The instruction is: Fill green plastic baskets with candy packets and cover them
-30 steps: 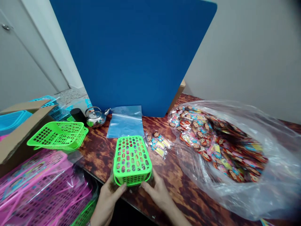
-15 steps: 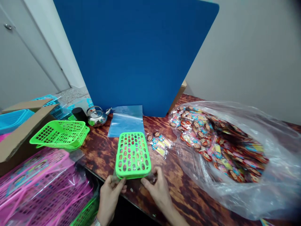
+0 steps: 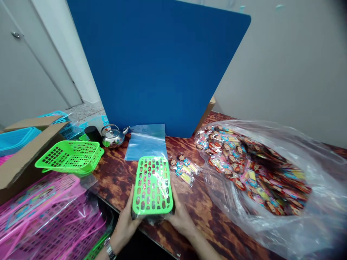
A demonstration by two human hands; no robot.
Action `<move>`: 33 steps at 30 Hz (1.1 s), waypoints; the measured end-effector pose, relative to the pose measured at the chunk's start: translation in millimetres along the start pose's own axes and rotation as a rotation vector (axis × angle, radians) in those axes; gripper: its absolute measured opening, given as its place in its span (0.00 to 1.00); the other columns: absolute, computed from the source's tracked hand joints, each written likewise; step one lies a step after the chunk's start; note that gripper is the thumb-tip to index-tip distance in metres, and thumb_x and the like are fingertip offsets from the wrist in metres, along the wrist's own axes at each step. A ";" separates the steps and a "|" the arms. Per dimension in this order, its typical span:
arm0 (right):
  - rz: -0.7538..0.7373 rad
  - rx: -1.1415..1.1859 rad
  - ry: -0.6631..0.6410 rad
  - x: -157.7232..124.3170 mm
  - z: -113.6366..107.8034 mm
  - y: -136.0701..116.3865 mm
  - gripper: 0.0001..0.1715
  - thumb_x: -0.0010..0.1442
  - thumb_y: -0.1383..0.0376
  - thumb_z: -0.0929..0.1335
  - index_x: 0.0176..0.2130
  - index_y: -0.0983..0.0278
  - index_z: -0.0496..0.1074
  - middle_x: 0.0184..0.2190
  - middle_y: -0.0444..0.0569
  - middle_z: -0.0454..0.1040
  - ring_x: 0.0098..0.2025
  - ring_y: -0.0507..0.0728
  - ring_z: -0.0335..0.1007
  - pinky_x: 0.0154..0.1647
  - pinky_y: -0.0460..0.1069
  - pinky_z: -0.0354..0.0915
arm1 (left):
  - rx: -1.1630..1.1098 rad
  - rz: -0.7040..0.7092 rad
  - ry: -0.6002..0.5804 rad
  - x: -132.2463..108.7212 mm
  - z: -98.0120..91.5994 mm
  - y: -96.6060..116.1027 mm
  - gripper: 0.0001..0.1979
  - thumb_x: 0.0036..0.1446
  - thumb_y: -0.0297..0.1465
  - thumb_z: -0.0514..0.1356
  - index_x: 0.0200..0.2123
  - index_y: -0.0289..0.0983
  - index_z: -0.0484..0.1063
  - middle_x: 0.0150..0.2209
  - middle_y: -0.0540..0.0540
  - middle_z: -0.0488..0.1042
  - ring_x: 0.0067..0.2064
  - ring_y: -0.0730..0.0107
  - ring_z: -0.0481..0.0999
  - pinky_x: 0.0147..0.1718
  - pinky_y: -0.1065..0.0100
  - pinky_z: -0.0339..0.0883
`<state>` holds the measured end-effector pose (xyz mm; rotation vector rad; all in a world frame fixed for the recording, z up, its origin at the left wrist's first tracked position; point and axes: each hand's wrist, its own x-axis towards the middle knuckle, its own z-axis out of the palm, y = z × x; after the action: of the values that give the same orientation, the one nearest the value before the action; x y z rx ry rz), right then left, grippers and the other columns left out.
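A green plastic basket (image 3: 153, 185) in a clear plastic bag is turned bottom up near the table's front edge, with reddish and pale shapes showing through its holes. My left hand (image 3: 127, 216) is closed around its left side, the fingertips partly hidden. On the right side, my right hand (image 3: 177, 213) grips it the same way. Just beyond the basket lie clear plastic bags (image 3: 146, 142) in a flat pile. To its right are a few doll-shaped packets (image 3: 183, 168) in clear wrap.
At right spreads a large clear sack (image 3: 320, 202) full of doll-shaped packets. On the left are a green basket (image 3: 70, 155), wrapped pink baskets (image 3: 62, 216) and a cardboard box (image 3: 29, 155). A small metal kettle (image 3: 113, 137) stands before the blue board (image 3: 162, 68).
Both hands have moved from the near edge of the bagged basket up along its sides and now hold it from left and right. The basket looks slightly raised and tilted.
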<state>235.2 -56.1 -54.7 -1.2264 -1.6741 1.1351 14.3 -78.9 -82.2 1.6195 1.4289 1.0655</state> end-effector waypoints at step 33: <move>-0.089 -0.738 0.224 -70.8 -63.6 -20.0 0.18 0.63 0.66 0.60 0.50 0.59 0.69 0.35 0.51 0.75 0.35 0.58 0.72 0.37 0.53 0.69 | 0.574 0.546 0.163 -35.5 -43.7 23.5 0.28 0.51 0.32 0.62 0.56 0.47 0.63 0.43 0.44 0.74 0.44 0.57 0.73 0.45 0.56 0.67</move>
<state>305.9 -113.4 -20.4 -1.6196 -2.0116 0.2875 -18.0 -117.5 -47.6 2.4857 1.5265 1.1620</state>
